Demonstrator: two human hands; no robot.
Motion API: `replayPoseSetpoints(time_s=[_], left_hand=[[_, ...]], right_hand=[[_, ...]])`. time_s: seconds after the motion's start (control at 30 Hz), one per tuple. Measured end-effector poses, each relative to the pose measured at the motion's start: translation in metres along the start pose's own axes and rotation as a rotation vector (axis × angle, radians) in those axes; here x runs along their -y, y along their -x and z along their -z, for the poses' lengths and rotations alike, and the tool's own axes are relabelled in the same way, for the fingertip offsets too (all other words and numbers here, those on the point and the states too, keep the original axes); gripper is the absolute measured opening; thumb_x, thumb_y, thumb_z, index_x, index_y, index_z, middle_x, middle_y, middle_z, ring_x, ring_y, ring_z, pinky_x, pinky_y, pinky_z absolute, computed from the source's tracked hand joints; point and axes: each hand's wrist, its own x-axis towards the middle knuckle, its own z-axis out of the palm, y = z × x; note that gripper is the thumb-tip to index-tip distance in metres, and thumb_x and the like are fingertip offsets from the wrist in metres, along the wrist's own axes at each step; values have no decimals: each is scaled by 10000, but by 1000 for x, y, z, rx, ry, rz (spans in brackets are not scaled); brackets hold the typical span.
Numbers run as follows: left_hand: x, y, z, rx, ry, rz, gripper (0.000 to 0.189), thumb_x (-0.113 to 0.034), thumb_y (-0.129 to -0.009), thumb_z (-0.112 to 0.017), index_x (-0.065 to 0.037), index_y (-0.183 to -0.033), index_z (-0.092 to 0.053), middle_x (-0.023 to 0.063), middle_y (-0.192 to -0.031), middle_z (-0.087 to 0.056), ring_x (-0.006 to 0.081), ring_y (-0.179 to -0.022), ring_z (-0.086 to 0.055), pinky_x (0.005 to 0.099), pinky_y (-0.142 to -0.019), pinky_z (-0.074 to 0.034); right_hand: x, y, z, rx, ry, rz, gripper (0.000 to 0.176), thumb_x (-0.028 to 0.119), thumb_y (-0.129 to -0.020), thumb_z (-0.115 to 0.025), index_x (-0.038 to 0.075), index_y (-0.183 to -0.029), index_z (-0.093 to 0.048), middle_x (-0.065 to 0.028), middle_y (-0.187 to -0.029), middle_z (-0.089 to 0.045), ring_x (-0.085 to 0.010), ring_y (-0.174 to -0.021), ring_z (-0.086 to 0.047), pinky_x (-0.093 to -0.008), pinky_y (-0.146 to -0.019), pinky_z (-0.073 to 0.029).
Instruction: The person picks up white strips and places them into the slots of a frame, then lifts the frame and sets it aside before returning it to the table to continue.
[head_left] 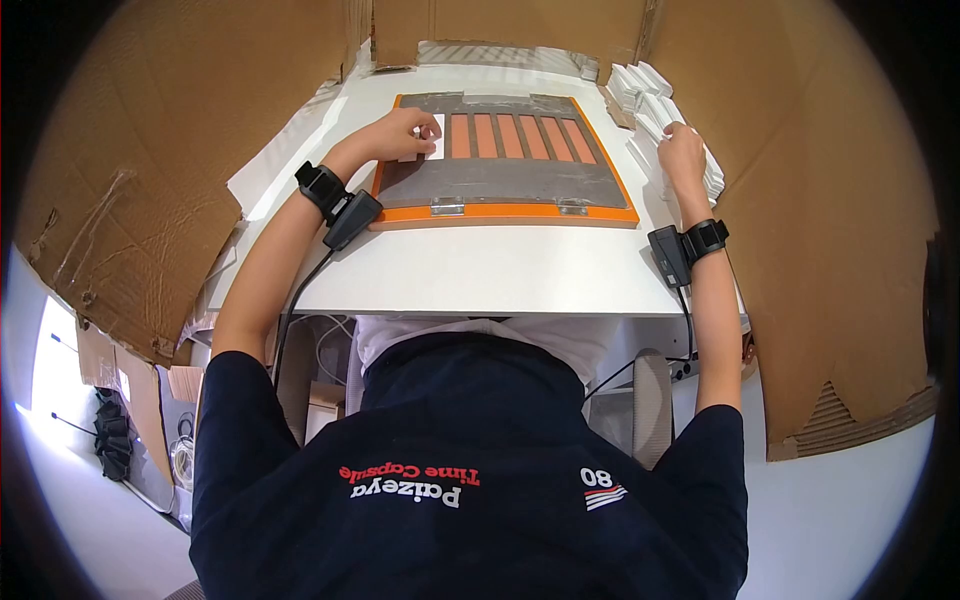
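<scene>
On the table lies a grey board (450, 182) with an orange frame (500, 218) and a row of several orange-pink strips (507, 136). My left hand (405, 135) is over the board's left end. Its fingers are pinched at a white card (438, 148), which lies beside the leftmost visible strip and is partly covered by the hand. Off the board's right side, my right hand (682, 155) is closed at a pile of white folded pieces (655, 112). Its fingertips are hidden, so what it grips there does not show.
Brown cardboard walls (810, 200) stand around the white table (480, 270) on the left, back and right. More white pieces (640, 82) are stacked at the back right. Black devices (352, 220) with cables are strapped to both wrists.
</scene>
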Motion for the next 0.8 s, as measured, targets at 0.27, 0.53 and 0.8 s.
replayPoseSetpoints(time_s=[0.27, 0.53, 0.8], left_hand=[[-1, -1, 0, 7, 0, 20, 265, -204, -804, -611, -77, -1037, -597, 93, -971, -559, 215, -850, -557, 320, -729, -479], [0, 0, 0, 8, 7, 19, 249, -207, -809, -612, -78, -1021, -598, 96, -972, -558, 217, -851, -556, 320, -727, -480], [-1, 0, 0, 7, 17, 19, 246, -206, -810, -613, -82, -1021, -597, 89, -970, -559, 218, -854, -551, 323, -737, -475]], right_hand=[[-1, 0, -1, 9, 11, 0, 228, 19, -693, -548, 12, -895, -653, -243, -881, -623, -384, -857, -608, -442, -749, -478], [4, -1, 2, -172, -108, 65, 195, 24, -709, -578, 8, -891, -645, -217, -889, -629, -356, -846, -610, -407, -760, -473], [17, -4, 8, -165, -354, 356, 203, -11, -640, -582, 2, -833, -643, -175, -845, -639, -320, -834, -609, -365, -776, -468]])
